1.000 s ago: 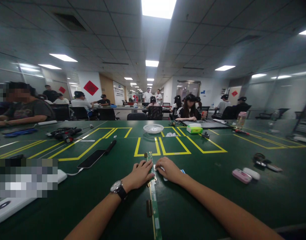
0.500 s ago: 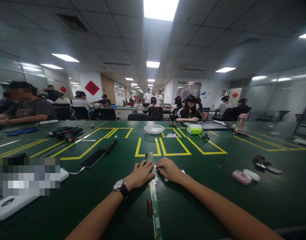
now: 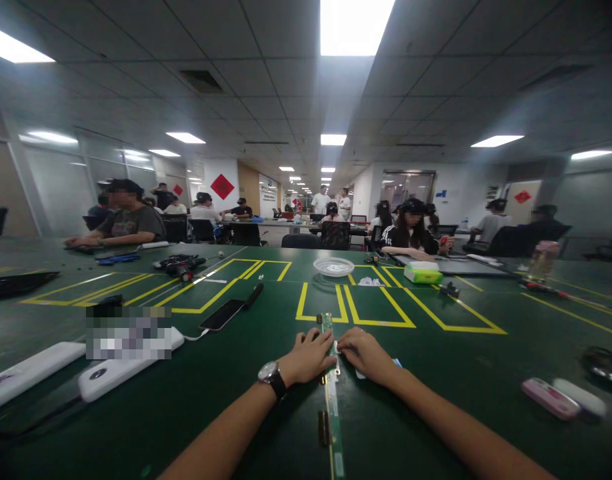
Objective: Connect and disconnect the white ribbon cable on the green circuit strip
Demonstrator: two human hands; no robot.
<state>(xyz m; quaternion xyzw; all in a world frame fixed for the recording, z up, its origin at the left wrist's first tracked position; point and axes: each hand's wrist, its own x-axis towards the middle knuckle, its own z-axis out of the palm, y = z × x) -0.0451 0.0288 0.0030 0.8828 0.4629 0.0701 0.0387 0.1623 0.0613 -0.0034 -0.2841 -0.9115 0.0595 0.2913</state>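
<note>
A long, narrow green circuit board (image 3: 336,427) lies lengthwise on the table before me, with brown-gold flex tabs along its left edge. My left hand (image 3: 311,357) rests over its upper part, with the thumb and fingers bent onto the board and holding it down. From the right, my right hand (image 3: 367,355) has thumb and fingertips pinched together at the board's edge. A small white piece (image 3: 337,346) shows at those fingertips; its kind is too small to tell. Partly hidden under my right hand is a white and blue sheet (image 3: 361,375).
On the green table (image 3: 266,427) are yellow tape outlines, a white plastic basket (image 3: 334,267), a phone (image 3: 226,315) on a cable and white power banks (image 3: 131,367). To the right lie a pink case (image 3: 551,398) and a green tissue pack (image 3: 423,273). Other people sit beyond.
My view has turned to the left, so the table and hands appear farther right. Both hands keep nearly the same place and grip at the circuit board.
</note>
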